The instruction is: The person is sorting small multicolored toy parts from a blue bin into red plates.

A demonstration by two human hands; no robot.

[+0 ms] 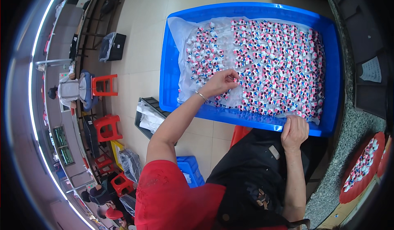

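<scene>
A large blue plastic tub (pixel 251 9) is in front of me, lined with thin white plastic sheet (pixel 180 32). Many small white, pink and blue figurines (pixel 283 61) with dark spots stand in dense rows across its middle and right. A looser group of the same figurines (pixel 204 51) lies at its left. My left hand (pixel 223 83) is over the gap between these groups, thumb and fingertips pinched on a small figurine partly covered by the fingers. My right hand (pixel 294 132) is closed over the tub's near rim, thumb inside the edge.
On the right, a speckled stone counter (pixel 328 189) carries a red tray (pixel 349 194) of similar figurines. A dark crate (pixel 154 119) and a blue crate (pixel 192 170) stand on the floor. Red stools (pixel 107 128) line a long bench at left, where people (pixel 76 88) sit.
</scene>
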